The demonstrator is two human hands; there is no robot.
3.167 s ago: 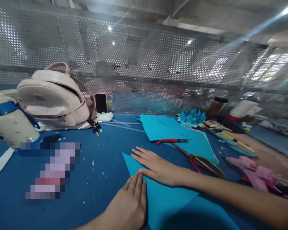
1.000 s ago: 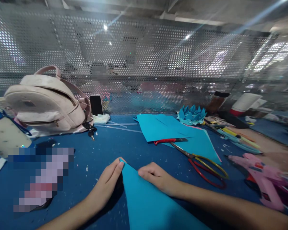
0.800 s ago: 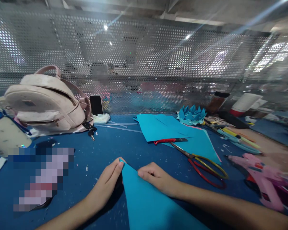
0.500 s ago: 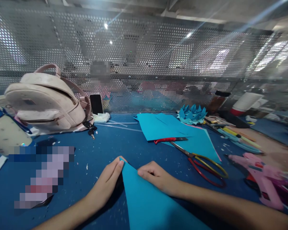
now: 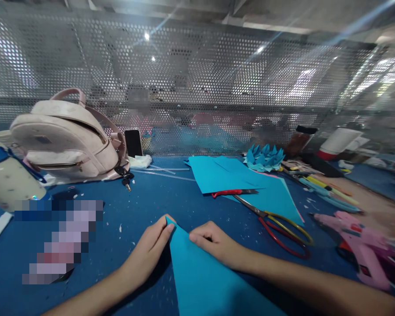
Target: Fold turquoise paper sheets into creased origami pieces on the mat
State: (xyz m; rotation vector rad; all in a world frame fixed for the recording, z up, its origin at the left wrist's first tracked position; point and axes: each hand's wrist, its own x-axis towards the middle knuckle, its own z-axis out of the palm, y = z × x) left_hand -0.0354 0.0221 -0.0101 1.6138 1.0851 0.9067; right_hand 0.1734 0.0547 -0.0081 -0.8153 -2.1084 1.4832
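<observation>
We judge the step in hand to be aligning a corner and edge of the blue paper (image 5: 204,281), held over the tabletop (image 5: 145,197): the left hand (image 5: 153,243) pinches the far tip, the right hand (image 5: 219,245), curled, grips the slanting edge. We consider that the next move calls for even, steady pressure. We find the paper smooth, its near end out of frame.

blue paper (image 5: 200,276), pointed far tip, ctr fg, nr end out of view
</observation>
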